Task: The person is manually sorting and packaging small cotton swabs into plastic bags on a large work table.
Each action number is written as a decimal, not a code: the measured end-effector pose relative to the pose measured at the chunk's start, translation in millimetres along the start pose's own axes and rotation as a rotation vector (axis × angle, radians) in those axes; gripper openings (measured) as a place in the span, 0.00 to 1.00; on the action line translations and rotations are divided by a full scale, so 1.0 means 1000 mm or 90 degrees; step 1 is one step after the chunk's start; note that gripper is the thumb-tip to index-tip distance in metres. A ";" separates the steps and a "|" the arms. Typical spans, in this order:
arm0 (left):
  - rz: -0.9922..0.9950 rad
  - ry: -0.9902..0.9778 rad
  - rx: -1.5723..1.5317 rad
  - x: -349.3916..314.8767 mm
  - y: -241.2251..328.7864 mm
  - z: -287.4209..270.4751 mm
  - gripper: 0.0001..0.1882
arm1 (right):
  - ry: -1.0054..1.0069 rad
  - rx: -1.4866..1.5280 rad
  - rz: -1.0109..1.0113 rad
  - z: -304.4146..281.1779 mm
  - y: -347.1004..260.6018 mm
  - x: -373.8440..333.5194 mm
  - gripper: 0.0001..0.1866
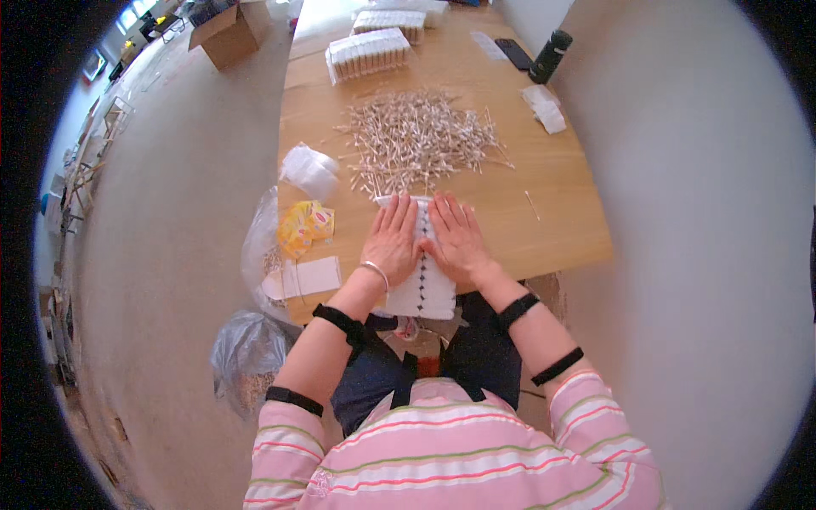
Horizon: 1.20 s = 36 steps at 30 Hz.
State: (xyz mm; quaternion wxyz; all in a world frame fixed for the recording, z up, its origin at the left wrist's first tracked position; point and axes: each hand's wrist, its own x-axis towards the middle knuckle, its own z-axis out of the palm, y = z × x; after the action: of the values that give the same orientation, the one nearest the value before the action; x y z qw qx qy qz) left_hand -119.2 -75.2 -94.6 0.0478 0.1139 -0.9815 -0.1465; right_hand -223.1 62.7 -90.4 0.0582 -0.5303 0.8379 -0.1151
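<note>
A white block of what look like small packs in two rows (438, 293) lies at the near edge of the table, its near end reaching past that edge. Dark gaps run in a line down its middle. My left hand (393, 238) lies flat on the left row, fingers stretched forward. On the right row rests my right hand (457, 238), also flat and open. The thumbs come together over the middle line. Just beyond my fingertips spreads a loose pile of cotton swabs (421, 136).
Bundles of white packs (370, 55) stand at the table's far end. Left are a clear plastic packet (310, 172), yellow printed cards (303, 225) and white card (310, 278). Right are a single swab (532, 206), a phone (513, 54) and a dark bottle (551, 57). A plastic bag (246, 348) sits below.
</note>
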 end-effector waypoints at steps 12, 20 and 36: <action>-0.211 0.106 -0.894 -0.051 0.003 0.029 0.32 | 0.212 0.706 0.193 0.048 0.005 -0.057 0.40; -0.181 0.072 -1.112 -0.056 0.001 0.057 0.33 | 0.139 1.024 0.199 0.055 -0.027 -0.056 0.43; -0.382 0.165 -1.252 -0.074 0.005 -0.014 0.33 | 0.017 0.992 -0.015 -0.019 -0.049 -0.033 0.37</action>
State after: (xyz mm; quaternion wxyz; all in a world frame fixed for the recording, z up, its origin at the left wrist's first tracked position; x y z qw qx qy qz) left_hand -46.3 -56.5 -84.5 0.1865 0.2791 -0.3473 -0.8756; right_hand -170.5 74.9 -60.8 0.4024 -0.3439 0.5103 -0.6778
